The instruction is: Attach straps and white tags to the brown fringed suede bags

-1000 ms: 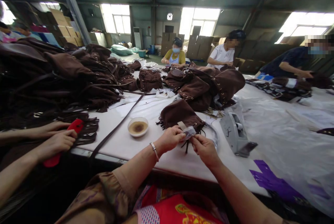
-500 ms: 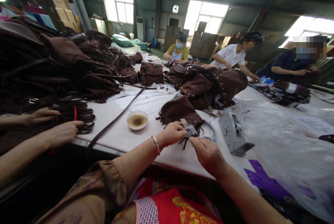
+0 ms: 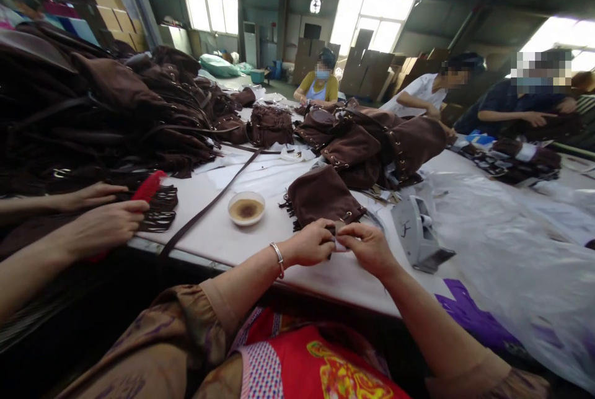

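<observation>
At the table's near edge my left hand (image 3: 312, 243), a silver bangle on its wrist, is closed in a pinch on a small whitish strip (image 3: 343, 246). My right hand (image 3: 369, 249) meets it from the right, thumb and forefinger pinching the same strip. The strip's kind is hard to make out, and fingers cover most of it. Just beyond my hands lies a dark brown fringed bag (image 3: 318, 196), its fringe toward the left and a metal eyelet near its right corner. Whether the strip is joined to the bag is hidden.
A shallow bowl of brownish contents (image 3: 246, 208) stands left of the bag. A grey tape dispenser (image 3: 416, 232) sits right of my hands, beside clear plastic sheeting (image 3: 502, 244). Brown bags (image 3: 130, 101) are heaped at left. A co-worker's hand (image 3: 105, 225) holds a red comb (image 3: 149, 187) over fringe.
My right hand has moved up and its fingertips have come close to my left hand's. The clear strip under my left fingers is now mostly covered. The neighbour's red comb has turned flatter.
</observation>
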Available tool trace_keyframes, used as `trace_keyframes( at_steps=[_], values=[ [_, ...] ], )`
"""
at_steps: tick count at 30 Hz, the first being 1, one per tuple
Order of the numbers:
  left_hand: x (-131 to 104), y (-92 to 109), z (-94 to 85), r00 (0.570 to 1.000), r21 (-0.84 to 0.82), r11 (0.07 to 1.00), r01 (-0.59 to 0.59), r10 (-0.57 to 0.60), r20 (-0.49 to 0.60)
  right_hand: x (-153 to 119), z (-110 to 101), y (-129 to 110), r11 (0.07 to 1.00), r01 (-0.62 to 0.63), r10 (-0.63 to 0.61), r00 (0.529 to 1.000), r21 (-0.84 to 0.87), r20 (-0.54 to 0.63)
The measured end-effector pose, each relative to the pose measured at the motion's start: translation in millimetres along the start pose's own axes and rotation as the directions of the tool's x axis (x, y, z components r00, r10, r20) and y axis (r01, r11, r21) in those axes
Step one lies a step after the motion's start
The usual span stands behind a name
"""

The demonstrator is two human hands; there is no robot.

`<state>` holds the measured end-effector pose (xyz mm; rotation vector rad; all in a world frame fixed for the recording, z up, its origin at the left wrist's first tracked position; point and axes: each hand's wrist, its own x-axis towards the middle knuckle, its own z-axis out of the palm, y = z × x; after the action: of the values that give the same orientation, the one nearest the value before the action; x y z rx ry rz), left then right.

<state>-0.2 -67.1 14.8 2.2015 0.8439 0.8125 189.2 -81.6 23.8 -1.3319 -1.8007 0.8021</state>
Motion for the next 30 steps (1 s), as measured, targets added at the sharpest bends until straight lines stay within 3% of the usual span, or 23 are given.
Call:
trace_keyframes(
  at_steps=[5, 8, 12, 15, 17, 20, 22, 25, 27, 30],
  values=[
    [1, -5, 6.7, 0.997, -0.071, 0.995, 0.067, -0.069, -0.019, -7, 6, -1, 0.997, -0.053, 0.057, 0.994, 0.049, -0.095],
    [2, -9, 13.8, 0.991, -0.109, 0.987, 0.119, -0.124, -0.041, -5, 3, 1, 0.998, -0.045, 0.043, 0.998, -0.033, -0.052],
    [2, -10, 16.6, 0.986, -0.126, 0.981, 0.149, -0.158, -0.059, 3, -8, -2, 0.965, 0.175, -0.167, 0.984, -0.193, 0.059],
    [3, -8, 14.2, 0.983, -0.119, 0.977, 0.174, -0.180, -0.039, 6, -14, -7, 0.857, 0.386, -0.366, 0.922, -0.342, 0.123],
    [3, -7, 12.3, 0.984, -0.113, 0.978, 0.175, -0.178, -0.021, 4, -16, -10, 0.728, 0.503, -0.473, 0.860, -0.465, 0.191],
    [2, -7, 11.2, 0.986, -0.108, 0.982, 0.157, -0.161, -0.031, -2, -15, -11, 0.510, 0.619, -0.553, 0.768, -0.597, 0.324],
    [1, -9, 11.8, 0.988, -0.101, 0.984, 0.145, -0.149, -0.040, -5, -16, -11, 0.457, 0.651, -0.560, 0.740, -0.606, 0.372],
    [0, -11, 13.8, 0.990, -0.084, 0.987, 0.134, -0.137, -0.030, -4, -20, -10, 0.555, 0.644, -0.539, 0.760, -0.526, 0.362],
    [0, -11, 15.5, 0.991, -0.065, 0.989, 0.131, -0.133, -0.025, 2, -23, -10, 0.686, 0.589, -0.488, 0.808, -0.428, 0.330],
    [1, -9, 18.0, 0.992, -0.035, 0.991, 0.127, -0.127, -0.015, 13, -26, -9, 0.855, 0.415, -0.311, 0.891, -0.313, 0.332]
  ],
)
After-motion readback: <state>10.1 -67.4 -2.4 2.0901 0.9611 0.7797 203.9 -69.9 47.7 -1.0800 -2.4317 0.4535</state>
